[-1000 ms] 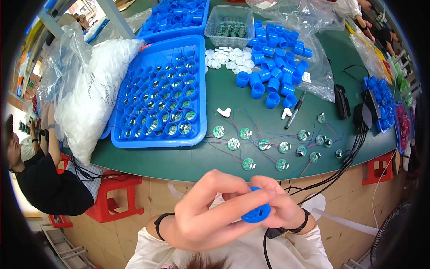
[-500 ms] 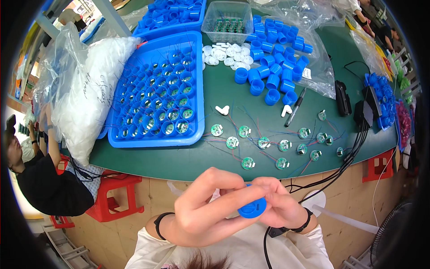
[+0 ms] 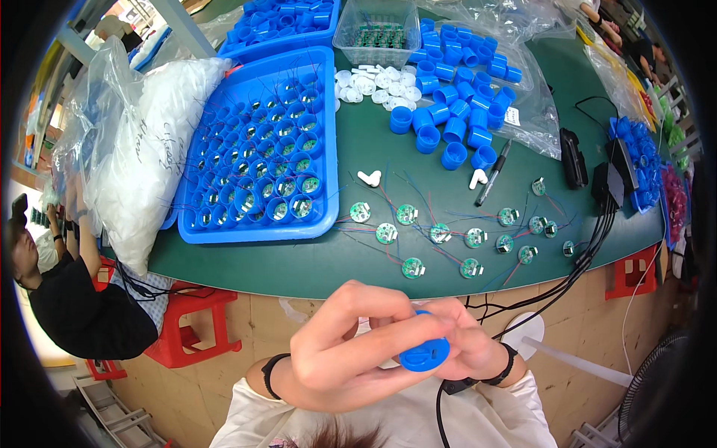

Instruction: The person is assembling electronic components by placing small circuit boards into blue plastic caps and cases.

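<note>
A blue plastic cup (image 3: 424,355) with a slot in its closed end is held between my two hands, in front of the table's near edge. My left hand (image 3: 351,351) is closed round it, its fingers reaching across the cup's side. From the right, my right hand (image 3: 472,337) pinches at the same cup; its fingertips are partly hidden behind the left fingers. Whatever sits inside the cup cannot be seen. Beyond my hands, several round green circuit boards (image 3: 439,234) with thin red and blue wires lie on the green table (image 3: 261,270).
At left stands a blue tray (image 3: 333,187) of cups with boards inside, beside a bag of white material (image 3: 149,142). Loose blue cups (image 3: 454,128), white discs (image 3: 379,84) and a clear box (image 3: 377,54) lie farther back. A marker (image 3: 493,175) and black cables (image 3: 590,246) are at right. A person (image 3: 97,313) sits at left.
The cup has tipped a little and moved slightly down and right, so more of its slotted end shows. Both hands keep hold of it. The view has shifted slightly.
</note>
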A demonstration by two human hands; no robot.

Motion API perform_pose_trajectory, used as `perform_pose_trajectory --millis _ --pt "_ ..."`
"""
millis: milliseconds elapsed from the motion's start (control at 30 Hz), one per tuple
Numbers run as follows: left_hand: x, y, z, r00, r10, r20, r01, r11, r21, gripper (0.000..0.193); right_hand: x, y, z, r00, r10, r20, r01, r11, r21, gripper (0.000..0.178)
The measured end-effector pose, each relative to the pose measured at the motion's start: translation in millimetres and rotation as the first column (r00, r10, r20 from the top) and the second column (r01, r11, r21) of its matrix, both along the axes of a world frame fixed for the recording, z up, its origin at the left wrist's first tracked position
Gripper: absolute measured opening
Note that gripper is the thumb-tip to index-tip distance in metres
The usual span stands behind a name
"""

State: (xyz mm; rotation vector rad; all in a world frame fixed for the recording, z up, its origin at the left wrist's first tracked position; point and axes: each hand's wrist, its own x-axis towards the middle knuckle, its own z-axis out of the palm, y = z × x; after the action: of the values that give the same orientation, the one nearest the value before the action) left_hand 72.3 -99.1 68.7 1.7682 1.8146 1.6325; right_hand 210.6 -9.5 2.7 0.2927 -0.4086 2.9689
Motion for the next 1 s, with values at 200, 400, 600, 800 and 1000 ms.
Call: perform_pose_trajectory --millis 200,400,600,800,1000 --pt "2 -1 -1 0.999 0.052 -0.01 -0.053 0.999 -0.005 0.039 -6 -4 2 1.0 -0.016 -0.017 0.015 0.998 -0.065 0.042" --pt "4 -4 -4 0.994 0.108 0.028 -0.107 0.993 -0.052 0.044 -5 2 7 0.977 -0.105 0.188 0.082 0.989 0.127 0.036" --pt "4 -4 -13 0.994 0.109 -0.019 -0.109 0.994 0.013 0.046 -5 -3 -4 0.99 0.032 0.135 -0.016 0.993 -0.115 0.033" --pt "5 -11 -23 0.996 0.085 -0.023 -0.083 0.995 0.051 0.045 -9 -12 -9 0.999 0.043 0.025 -0.039 0.99 -0.138 0.034" --pt "9 -10 -20 0.991 0.132 -0.024 -0.129 0.987 0.098 0.046 -4 -9 -20 0.992 0.094 0.081 -0.092 0.995 -0.022 0.031"
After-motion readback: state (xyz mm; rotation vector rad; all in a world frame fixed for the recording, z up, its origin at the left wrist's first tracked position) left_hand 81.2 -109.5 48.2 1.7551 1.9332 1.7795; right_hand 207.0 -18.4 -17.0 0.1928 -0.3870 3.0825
